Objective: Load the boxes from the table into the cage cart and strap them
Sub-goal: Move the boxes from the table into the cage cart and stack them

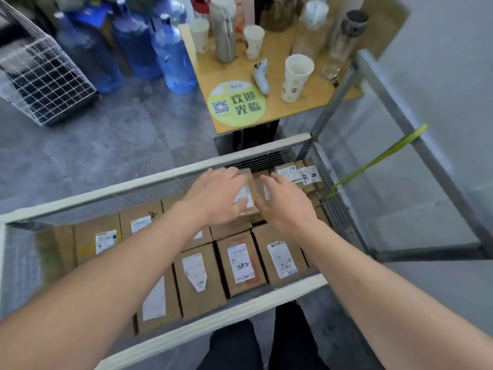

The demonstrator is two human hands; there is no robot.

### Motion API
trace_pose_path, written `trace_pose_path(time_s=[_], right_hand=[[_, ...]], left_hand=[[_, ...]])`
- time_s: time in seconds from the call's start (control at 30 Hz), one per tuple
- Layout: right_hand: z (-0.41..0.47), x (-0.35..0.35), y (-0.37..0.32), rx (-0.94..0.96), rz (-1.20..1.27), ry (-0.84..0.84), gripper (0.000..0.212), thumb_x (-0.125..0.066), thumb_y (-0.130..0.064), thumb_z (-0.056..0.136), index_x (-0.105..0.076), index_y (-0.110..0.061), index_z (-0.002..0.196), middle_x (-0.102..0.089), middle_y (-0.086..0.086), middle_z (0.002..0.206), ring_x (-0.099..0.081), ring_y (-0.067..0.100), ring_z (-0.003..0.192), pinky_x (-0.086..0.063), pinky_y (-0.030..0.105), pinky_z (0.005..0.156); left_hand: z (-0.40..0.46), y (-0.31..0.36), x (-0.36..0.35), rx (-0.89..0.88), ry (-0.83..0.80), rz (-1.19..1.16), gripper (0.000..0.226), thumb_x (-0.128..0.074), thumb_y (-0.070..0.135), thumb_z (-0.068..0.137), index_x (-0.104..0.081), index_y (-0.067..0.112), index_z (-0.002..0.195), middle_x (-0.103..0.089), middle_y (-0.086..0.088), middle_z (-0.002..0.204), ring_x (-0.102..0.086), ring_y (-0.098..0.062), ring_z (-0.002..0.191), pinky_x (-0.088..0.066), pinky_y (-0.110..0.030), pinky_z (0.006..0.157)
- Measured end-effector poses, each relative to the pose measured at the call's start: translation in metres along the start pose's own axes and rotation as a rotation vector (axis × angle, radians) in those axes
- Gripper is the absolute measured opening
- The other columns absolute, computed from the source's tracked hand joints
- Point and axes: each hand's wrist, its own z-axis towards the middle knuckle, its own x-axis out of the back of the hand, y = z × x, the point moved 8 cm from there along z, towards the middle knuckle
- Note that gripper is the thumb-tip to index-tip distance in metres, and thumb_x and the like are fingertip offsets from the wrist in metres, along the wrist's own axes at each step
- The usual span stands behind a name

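Note:
The cage cart (149, 182) with white rails and wire mesh walls stands below me, holding several brown cardboard boxes (241, 263) with white shipping labels. Both of my arms reach into its far right part. My left hand (216, 196) lies over the left side of a small labelled box (252, 192) on top of the stack, fingers curled round its far edge and thumb on its label. My right hand (285, 204) rests against the right side of that same box, fingers stretched forward. A green strap (378, 158) hangs from the cart's metal frame on the right.
A wooden table (277, 102) beyond the cart carries paper cups, bottles, a white handheld device and a green round sticker. Blue water jugs (173, 57) stand on the grey floor at the back. A wire crate (40, 73) sits far left. A grey wall is on the right.

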Motion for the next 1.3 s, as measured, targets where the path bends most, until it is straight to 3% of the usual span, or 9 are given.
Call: trace_pose_path(time_s=[0.1,0.23,0.37,0.5,0.6,0.73,1.03,1.3], right_hand=[[-0.029,0.04,-0.018,-0.043,-0.006,0.054,0.044,-0.047,-0.039,0.105,-0.051,-0.014,0.141,-0.052,0.008,0.143,-0.051,0.029,0.127,-0.048,0.045,0.098],[-0.063,0.098,-0.036,-0.084,-0.02,0.128,0.05,-0.044,-0.045,0.106,-0.049,-0.017,0.147,-0.049,0.006,0.15,-0.046,0.028,0.136,-0.044,0.043,0.105],[-0.094,0.156,-0.046,-0.098,-0.068,0.237,0.051,-0.041,-0.053,0.103,-0.054,-0.021,0.14,-0.056,0.003,0.14,-0.052,0.027,0.129,-0.048,0.042,0.097],[-0.132,0.211,-0.045,-0.113,-0.111,0.306,0.05,-0.04,-0.053,0.104,-0.058,-0.02,0.138,-0.056,0.005,0.141,-0.05,0.027,0.131,-0.044,0.042,0.103],[-0.162,0.245,-0.033,-0.135,-0.128,0.371,0.052,-0.038,-0.058,0.103,-0.062,-0.021,0.131,-0.06,0.004,0.135,-0.054,0.027,0.127,-0.049,0.043,0.101],[-0.208,0.276,-0.01,-0.144,-0.131,0.422,0.054,-0.037,-0.06,0.102,-0.061,-0.023,0.133,-0.062,0.001,0.132,-0.056,0.024,0.121,-0.05,0.042,0.098],[-0.308,0.319,0.042,-0.194,-0.119,0.503,0.055,-0.038,-0.058,0.105,-0.053,-0.026,0.147,-0.053,0.003,0.148,-0.045,0.023,0.138,-0.039,0.04,0.111],[-0.377,0.337,0.096,-0.417,-0.099,0.557,0.064,-0.037,-0.065,0.102,-0.041,-0.031,0.156,-0.033,0.002,0.166,-0.028,0.025,0.154,-0.028,0.044,0.122]], left_hand=[[-0.023,0.011,0.05,-0.045,0.042,0.049,0.057,-0.044,0.05,0.102,-0.044,0.021,0.151,-0.048,0.0,0.148,-0.046,-0.026,0.136,-0.036,-0.047,0.115],[-0.049,0.034,0.111,-0.099,0.118,0.076,0.057,-0.043,0.051,0.104,-0.042,0.022,0.153,-0.045,0.001,0.152,-0.046,-0.024,0.136,-0.044,-0.045,0.109],[-0.07,0.064,0.166,-0.144,0.168,0.09,0.058,-0.043,0.049,0.105,-0.039,0.024,0.157,-0.043,0.003,0.154,-0.044,-0.022,0.139,-0.045,-0.04,0.105],[-0.084,0.106,0.212,-0.216,0.253,0.126,0.055,-0.043,0.049,0.105,-0.042,0.024,0.154,-0.048,0.003,0.146,-0.048,-0.022,0.134,-0.048,-0.038,0.1],[-0.09,0.139,0.237,-0.258,0.3,0.124,0.058,-0.043,0.048,0.106,-0.037,0.024,0.158,-0.042,0.004,0.154,-0.043,-0.02,0.14,-0.047,-0.038,0.105],[-0.099,0.183,0.26,-0.294,0.381,0.115,0.059,-0.043,0.051,0.105,-0.036,0.028,0.158,-0.039,0.009,0.158,-0.044,-0.017,0.141,-0.05,-0.04,0.106],[-0.12,0.29,0.282,-0.389,0.443,0.151,0.06,-0.043,0.055,0.105,-0.034,0.031,0.159,-0.036,0.013,0.159,-0.046,-0.017,0.14,-0.051,-0.044,0.105],[-0.124,0.394,0.295,-0.676,0.42,0.129,0.063,-0.045,0.054,0.105,-0.03,0.03,0.162,-0.032,0.008,0.164,-0.044,-0.017,0.143,-0.046,-0.036,0.108]])
